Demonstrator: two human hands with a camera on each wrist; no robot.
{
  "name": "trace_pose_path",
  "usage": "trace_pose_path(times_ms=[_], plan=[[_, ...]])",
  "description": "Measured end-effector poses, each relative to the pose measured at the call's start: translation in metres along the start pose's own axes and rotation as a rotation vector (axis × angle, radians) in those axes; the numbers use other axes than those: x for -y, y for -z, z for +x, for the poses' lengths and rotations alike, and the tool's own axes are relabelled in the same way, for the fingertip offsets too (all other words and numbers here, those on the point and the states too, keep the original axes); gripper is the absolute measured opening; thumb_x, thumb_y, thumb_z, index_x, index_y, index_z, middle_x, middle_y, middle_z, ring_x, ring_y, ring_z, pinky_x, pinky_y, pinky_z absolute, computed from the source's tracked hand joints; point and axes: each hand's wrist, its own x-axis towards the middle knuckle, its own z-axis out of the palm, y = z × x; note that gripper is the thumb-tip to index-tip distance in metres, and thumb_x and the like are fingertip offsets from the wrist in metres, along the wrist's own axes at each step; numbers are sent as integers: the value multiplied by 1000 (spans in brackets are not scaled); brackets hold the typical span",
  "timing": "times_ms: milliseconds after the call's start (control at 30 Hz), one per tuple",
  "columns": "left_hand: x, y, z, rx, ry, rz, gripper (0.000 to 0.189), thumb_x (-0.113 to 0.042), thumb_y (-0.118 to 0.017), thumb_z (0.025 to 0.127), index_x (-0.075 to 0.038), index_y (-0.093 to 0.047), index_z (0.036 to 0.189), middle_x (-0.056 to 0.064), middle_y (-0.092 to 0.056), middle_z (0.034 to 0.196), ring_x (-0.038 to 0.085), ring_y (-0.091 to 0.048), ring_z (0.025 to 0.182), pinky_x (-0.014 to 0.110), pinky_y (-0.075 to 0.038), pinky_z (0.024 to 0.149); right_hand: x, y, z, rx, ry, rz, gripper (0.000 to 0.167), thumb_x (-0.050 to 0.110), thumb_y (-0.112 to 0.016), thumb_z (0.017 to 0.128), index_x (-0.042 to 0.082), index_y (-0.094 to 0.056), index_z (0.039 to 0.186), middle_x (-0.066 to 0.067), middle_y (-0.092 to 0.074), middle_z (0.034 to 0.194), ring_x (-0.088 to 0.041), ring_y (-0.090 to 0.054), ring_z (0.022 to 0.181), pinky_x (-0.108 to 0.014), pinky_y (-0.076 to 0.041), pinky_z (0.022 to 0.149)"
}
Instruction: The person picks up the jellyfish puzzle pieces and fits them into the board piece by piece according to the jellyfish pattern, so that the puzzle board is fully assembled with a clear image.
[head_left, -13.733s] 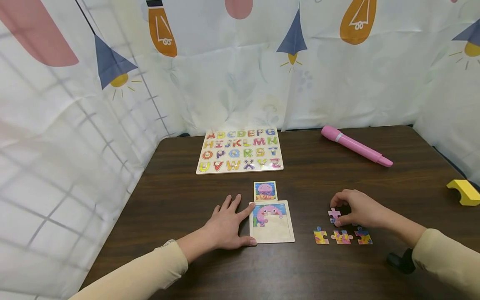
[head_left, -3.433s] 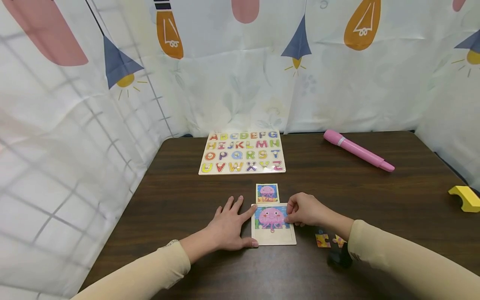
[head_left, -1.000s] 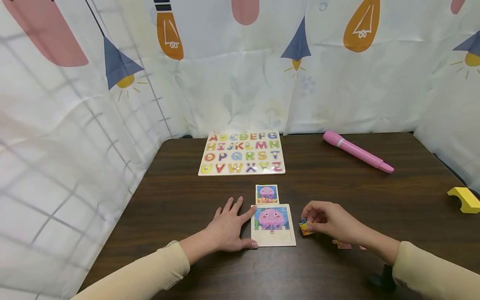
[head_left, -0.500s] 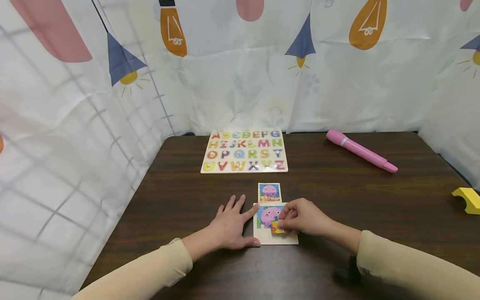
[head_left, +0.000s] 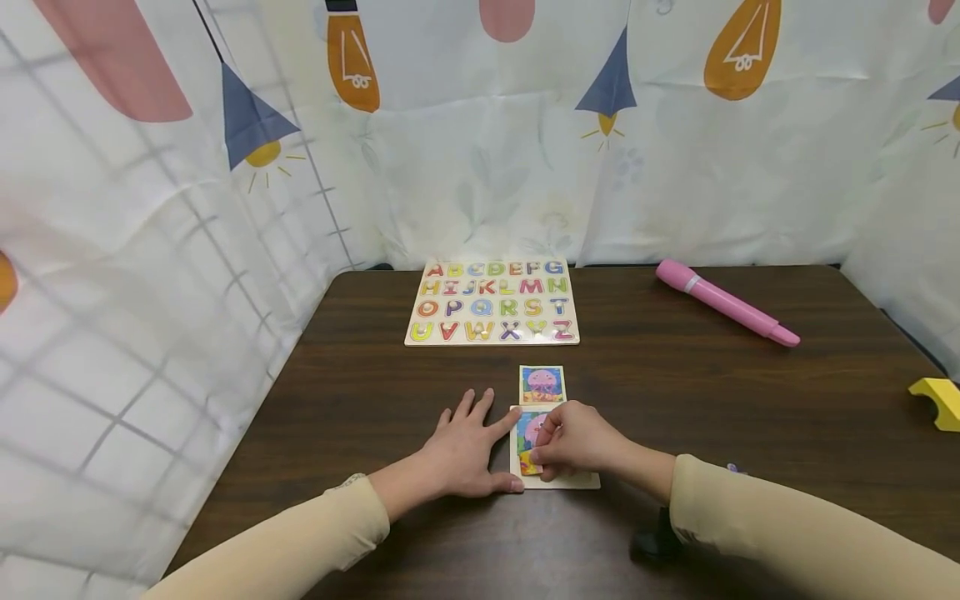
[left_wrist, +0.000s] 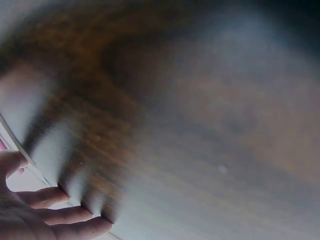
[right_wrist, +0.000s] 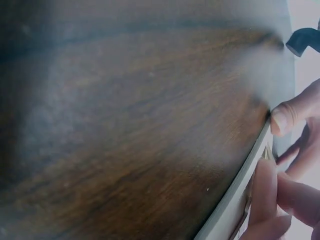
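1. The left hand (head_left: 463, 457) lies with fingers spread on the table (head_left: 420, 379); its index fingertip touches the puzzle board (head_left: 577, 482) at the far left corner, its thumb the near left corner, so the left edge runs between them.
2. The right hand (head_left: 579, 437) pinches a yellow puzzle piece (head_left: 527, 464) by its right side; this piece is in the near left part of the board, beside the inner rim; whether it sits flat, I cannot tell.
3. The right hand covers most of the board's right half; the near edge shows below it.
4. A picture card (head_left: 542, 383) lies just beyond the far edge; bare wood separates it from the alphabet board (head_left: 491, 341).
5. On the right, wide bare wood stretches between the hand and the yellow block (head_left: 939, 403); the pink pen (head_left: 726, 308) lies farther back.
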Motion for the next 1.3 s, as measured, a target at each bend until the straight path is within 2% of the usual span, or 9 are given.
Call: trace_pose_path(times_ms=[167,333,567,967,1300], plan=[[0,0,1,2,-4,7,94,-71,-69,83,-30,-35,161,20,-25,168,48,-22,154,69,-33,114,2,-2,0,12,-45,-23,15,10,-83,85,3,-70,81,-7,-71,66,-13,-70,53,-19,-51,55],[0,0,1,-2,-5,15,94,-71,-69,83,-30,-35,161,20,-26,168,48,-22,154,69,-33,114,2,-5,0,3,-38,-41,17,8,-83,84,3,-69,78,-7,-69,65,-9,-67,50,-21,-55,54],[0,0,0,-7,-3,19,94,-70,-70,83,-30,-35,161,20,-26,168,47,-23,154,68,-34,114,1,-5,2,18,6,-80,19,7,-81,85,4,-67,74,-4,-66,59,-8,-66,48,-21,-53,52],[1,-1,-1,-8,1,7,94,-70,-70,83,-30,-35,161,20,-25,168,48,-22,154,68,-33,114,3,-7,3,25,9,-102,24,7,-79,88,5,-61,72,-6,-66,57,-13,-68,48,-22,-53,53],[-1,0,0,-5,-7,15,94,-71,-69,83,-29,-35,161,21,-26,168,48,-22,154,68,-33,114,2,-4,5,53,3,-112,23,9,-80,88,5,-62,73,-5,-64,57,-11,-65,47,-21,-51,52]])
